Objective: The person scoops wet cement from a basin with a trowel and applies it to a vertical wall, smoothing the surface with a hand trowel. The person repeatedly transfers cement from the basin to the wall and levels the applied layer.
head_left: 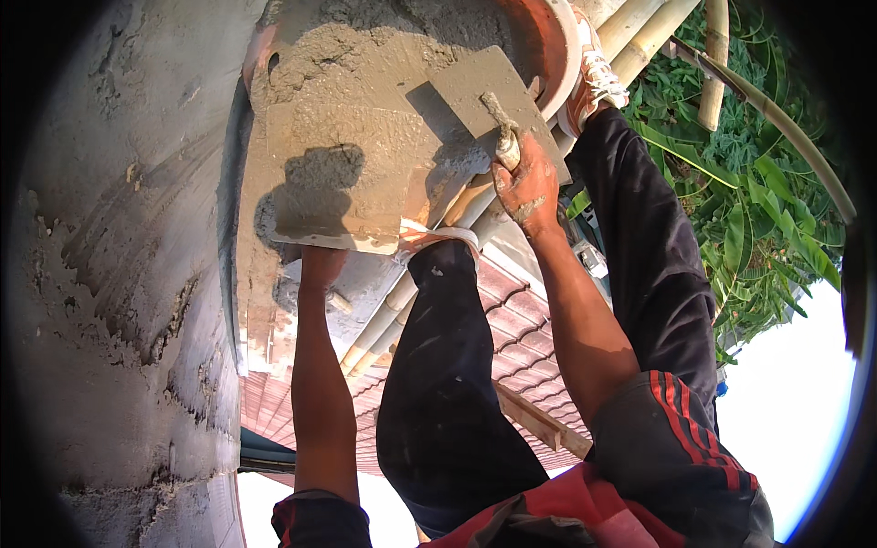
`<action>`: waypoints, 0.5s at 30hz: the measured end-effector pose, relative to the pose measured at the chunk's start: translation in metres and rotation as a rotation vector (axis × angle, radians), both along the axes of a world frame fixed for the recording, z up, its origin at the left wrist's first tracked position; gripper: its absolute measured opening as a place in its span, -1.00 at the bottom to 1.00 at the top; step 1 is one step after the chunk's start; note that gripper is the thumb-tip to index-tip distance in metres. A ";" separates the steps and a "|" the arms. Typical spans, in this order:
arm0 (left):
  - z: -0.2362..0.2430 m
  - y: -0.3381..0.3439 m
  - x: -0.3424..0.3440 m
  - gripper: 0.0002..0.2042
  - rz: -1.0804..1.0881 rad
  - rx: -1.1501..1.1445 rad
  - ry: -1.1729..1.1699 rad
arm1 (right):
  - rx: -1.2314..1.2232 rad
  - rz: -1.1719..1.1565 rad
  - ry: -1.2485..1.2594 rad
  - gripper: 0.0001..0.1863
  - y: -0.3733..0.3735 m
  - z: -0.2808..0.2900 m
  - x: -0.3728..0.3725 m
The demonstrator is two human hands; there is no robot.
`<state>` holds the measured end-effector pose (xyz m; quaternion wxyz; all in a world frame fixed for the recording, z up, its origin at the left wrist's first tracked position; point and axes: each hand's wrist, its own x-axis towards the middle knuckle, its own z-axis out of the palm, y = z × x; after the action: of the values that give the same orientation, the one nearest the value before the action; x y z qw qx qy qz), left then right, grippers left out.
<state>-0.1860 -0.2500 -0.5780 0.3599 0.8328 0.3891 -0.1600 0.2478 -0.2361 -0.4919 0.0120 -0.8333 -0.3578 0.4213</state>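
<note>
Taking the middle of the view as the clock's centre, a flat mortar-smeared board (365, 164) sits toward half past ten, with the left hand (322, 267) at its lower edge, reaching beneath it; the board hides those fingers, so I cannot tell whether they are wide or narrow; the right hand (532, 187), toward half past one, has its fingers wrapped around the crusted handle of a rectangular trowel (480, 87), whose plate lies toward half past twelve, near the board but apart from it in the view; behind both tools, around twelve, is a reddish tub (566, 46) of wet grey mortar (393, 41); a dark shadow falls across the board's lower left; a rough grey wall (128, 256) fills nine o'clock; a laced shoe (594, 82) stands at one, beside pale bamboo poles (653, 41); green foliage (767, 201) spreads toward half past two; red roof tiles (525, 342) show below between the dark-trousered legs, with a wooden beam (532, 417) at five.
</note>
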 end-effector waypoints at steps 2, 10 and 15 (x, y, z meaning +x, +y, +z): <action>0.024 -0.018 -0.016 -0.66 0.151 -0.084 -0.003 | -0.282 0.198 0.052 -0.37 -0.033 -0.024 0.004; 0.090 -0.094 -0.090 -0.63 0.587 -0.386 0.018 | -0.141 0.428 0.276 -0.45 0.031 -0.079 -0.094; 0.096 -0.100 -0.076 -0.71 0.545 -0.316 0.050 | 0.003 0.341 0.339 -0.49 0.075 -0.107 -0.105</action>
<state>-0.2621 -0.3498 -0.4821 0.5047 0.6273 0.5772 -0.1366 0.1428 -0.1615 -0.5987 0.0020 -0.6782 -0.4868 0.5506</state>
